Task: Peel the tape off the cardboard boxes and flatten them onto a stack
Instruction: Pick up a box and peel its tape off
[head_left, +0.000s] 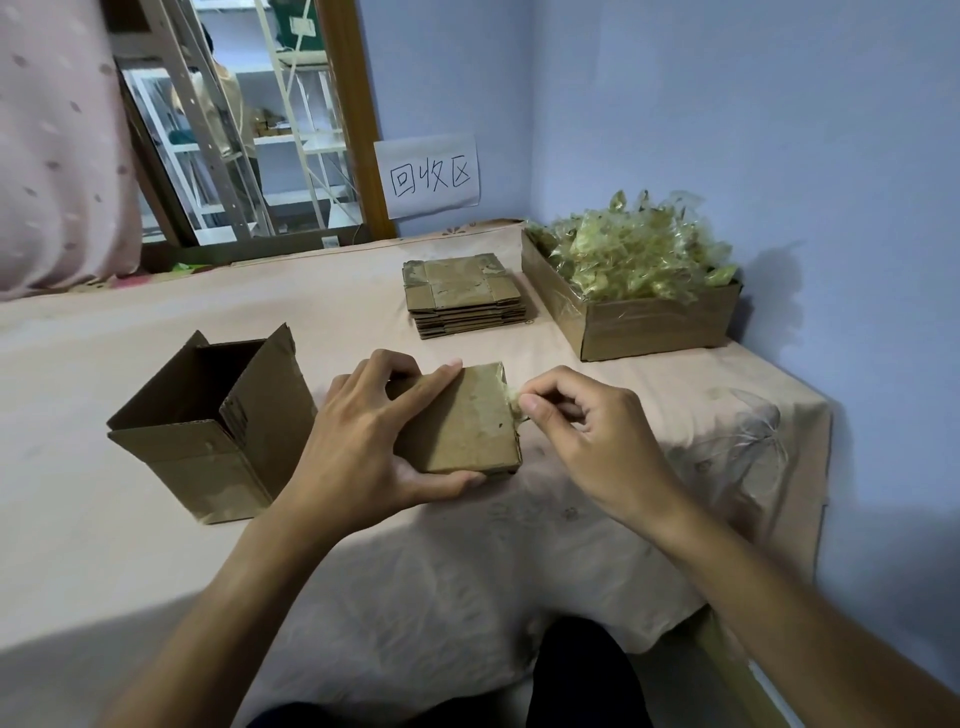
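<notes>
Left hand (358, 441) grips small box (462, 421) near table's (130, 332) front edge. Right hand (587, 431) pinches tape (514, 402) at the box's right edge.

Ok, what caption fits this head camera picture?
The left hand holds a cardboard box while the right hand pinches tape at its edge, near a flattened stack.

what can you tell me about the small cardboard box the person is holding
The small cardboard box is brown, worn and stained, closed, with a broad face turned up. Glossy yellowish tape at its right edge is partly lifted. The left grip holds it, fingers on the far left corner, thumb at the near edge. The right grip pinches the loosened tape. It is low over the pink cloth; contact is unclear.
</notes>
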